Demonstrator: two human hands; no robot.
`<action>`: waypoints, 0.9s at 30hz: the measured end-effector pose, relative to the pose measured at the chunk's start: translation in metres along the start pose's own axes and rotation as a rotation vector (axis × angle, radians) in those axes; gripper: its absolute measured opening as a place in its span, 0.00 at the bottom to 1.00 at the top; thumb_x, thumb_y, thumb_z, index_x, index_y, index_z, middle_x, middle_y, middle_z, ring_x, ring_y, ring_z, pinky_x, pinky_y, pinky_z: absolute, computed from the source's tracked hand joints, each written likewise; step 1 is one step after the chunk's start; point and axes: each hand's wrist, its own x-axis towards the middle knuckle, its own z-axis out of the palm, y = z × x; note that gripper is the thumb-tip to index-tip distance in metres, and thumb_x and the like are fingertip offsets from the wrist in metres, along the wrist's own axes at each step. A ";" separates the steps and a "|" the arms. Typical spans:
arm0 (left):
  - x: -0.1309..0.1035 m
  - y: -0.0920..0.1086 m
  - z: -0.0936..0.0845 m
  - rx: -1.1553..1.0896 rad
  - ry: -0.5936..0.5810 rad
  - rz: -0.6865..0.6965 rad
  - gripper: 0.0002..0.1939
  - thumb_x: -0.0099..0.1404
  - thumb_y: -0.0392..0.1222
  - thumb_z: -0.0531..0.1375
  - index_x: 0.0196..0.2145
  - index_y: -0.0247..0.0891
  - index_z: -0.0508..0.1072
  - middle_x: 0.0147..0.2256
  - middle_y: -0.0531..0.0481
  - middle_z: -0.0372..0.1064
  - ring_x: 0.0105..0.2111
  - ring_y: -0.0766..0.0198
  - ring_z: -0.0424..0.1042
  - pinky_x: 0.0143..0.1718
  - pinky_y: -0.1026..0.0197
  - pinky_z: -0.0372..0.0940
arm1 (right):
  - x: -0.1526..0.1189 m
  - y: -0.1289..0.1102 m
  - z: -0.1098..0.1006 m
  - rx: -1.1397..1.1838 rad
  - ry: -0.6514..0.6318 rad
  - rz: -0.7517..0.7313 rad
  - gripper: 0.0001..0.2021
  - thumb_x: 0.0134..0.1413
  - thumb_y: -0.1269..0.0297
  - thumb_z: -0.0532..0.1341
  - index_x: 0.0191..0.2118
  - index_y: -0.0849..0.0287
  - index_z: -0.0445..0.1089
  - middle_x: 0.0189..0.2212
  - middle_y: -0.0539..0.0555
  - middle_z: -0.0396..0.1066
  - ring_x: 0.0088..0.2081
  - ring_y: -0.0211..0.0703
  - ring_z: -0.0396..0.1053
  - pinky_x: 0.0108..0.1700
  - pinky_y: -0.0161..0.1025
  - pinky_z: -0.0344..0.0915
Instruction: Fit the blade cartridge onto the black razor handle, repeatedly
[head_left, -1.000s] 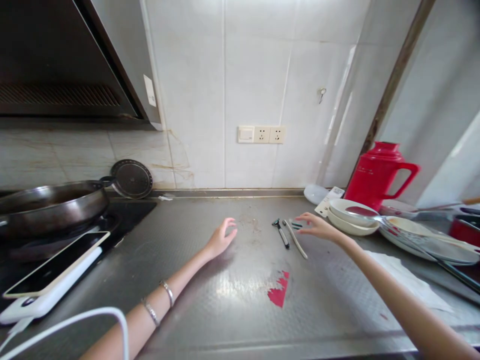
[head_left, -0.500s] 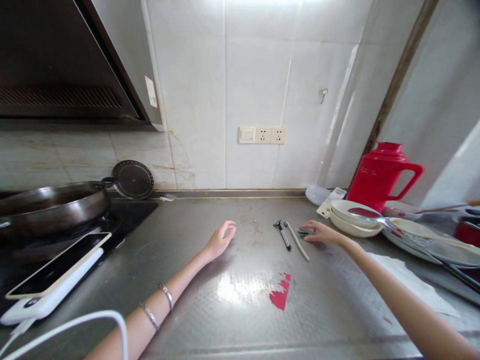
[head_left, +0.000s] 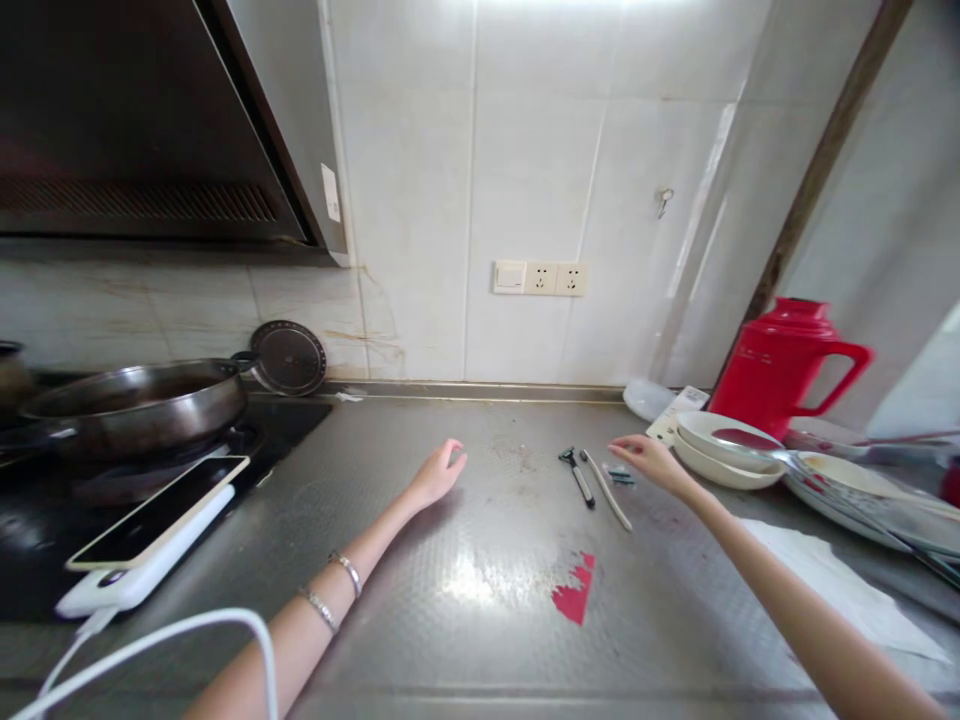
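Observation:
My left hand [head_left: 437,473] hovers over the metal counter [head_left: 480,520], fingers loosely curled with a gap between thumb and fingers, holding nothing. A small clear pack with dark green pieces [head_left: 620,476] lies right of centre, just beside my right hand [head_left: 646,460]. The fingers of that hand are a little apart and nothing shows between them. Left of the pack lie a thin pale stick with a dark end [head_left: 607,490] and a razor [head_left: 577,478] with a dark head and a grey and black handle.
A red torn patch [head_left: 576,592] is on the counter's front part. At left are a steel pan [head_left: 142,405], a phone [head_left: 161,510] on a white device, and a white cable [head_left: 180,622]. At right stand bowls [head_left: 724,450], a red thermos [head_left: 787,360] and white paper [head_left: 840,590].
My right hand has lifted off the small pack, which now shows fully on the counter. The view has shifted slightly left. My left hand has hardly moved.

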 end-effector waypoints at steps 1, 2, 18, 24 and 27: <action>0.000 -0.005 -0.003 0.063 -0.008 -0.018 0.14 0.63 0.46 0.49 0.43 0.37 0.65 0.46 0.42 0.67 0.49 0.57 0.64 0.51 0.56 0.57 | 0.003 -0.011 0.004 0.005 0.011 -0.017 0.20 0.50 0.50 0.53 0.35 0.60 0.74 0.34 0.58 0.74 0.35 0.49 0.70 0.40 0.41 0.64; 0.000 -0.011 -0.005 0.122 -0.019 -0.038 0.15 0.63 0.46 0.49 0.43 0.37 0.65 0.46 0.41 0.67 0.50 0.57 0.64 0.51 0.56 0.56 | 0.006 -0.023 0.009 0.013 0.016 -0.036 0.20 0.51 0.51 0.52 0.36 0.60 0.74 0.34 0.58 0.74 0.35 0.49 0.70 0.40 0.41 0.64; -0.010 -0.048 -0.035 0.467 -0.117 -0.186 0.26 0.65 0.52 0.41 0.54 0.33 0.58 0.59 0.35 0.51 0.60 0.48 0.46 0.57 0.43 0.41 | -0.006 -0.120 0.133 -0.082 0.115 -0.253 0.18 0.55 0.70 0.46 0.47 0.66 0.67 0.47 0.65 0.68 0.52 0.50 0.63 0.54 0.48 0.58; -0.009 -0.055 -0.032 0.511 -0.108 -0.179 0.23 0.64 0.49 0.44 0.53 0.35 0.61 0.59 0.38 0.51 0.60 0.49 0.48 0.57 0.43 0.43 | -0.009 -0.116 0.127 -0.139 0.022 -0.244 0.17 0.53 0.74 0.46 0.40 0.66 0.71 0.42 0.65 0.71 0.50 0.49 0.65 0.53 0.43 0.59; -0.009 -0.056 -0.031 0.514 -0.104 -0.174 0.23 0.64 0.48 0.45 0.53 0.34 0.62 0.59 0.37 0.52 0.60 0.49 0.48 0.57 0.43 0.43 | -0.009 -0.119 0.127 -0.124 0.016 -0.210 0.17 0.51 0.75 0.47 0.39 0.67 0.72 0.44 0.66 0.70 0.50 0.49 0.65 0.54 0.43 0.58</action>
